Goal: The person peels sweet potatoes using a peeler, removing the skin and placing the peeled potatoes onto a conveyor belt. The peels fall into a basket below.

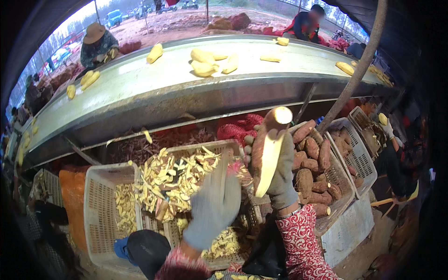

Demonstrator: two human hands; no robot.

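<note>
My right hand (284,175), in a grey work glove, grips a large sweet potato (263,150) upright. One long pale strip of its side is bared of skin, and its top end (282,115) is cut flat. To the left of it, my gloved left hand (215,208) is smeared by motion, apart from the sweet potato. Whether it holds a tool cannot be made out. Beneath both hands, a heap of yellow and brown peelings (175,178) lies on a plastic crate (171,232).
A crate of unpeeled sweet potatoes (311,185) stands at right. At left is a pale crate (108,210) with peelings inside. A conveyor belt (133,80) carrying peeled sweet potatoes (204,63) crosses ahead. A wooden pole (360,66) slants at right. Other people work around the belt.
</note>
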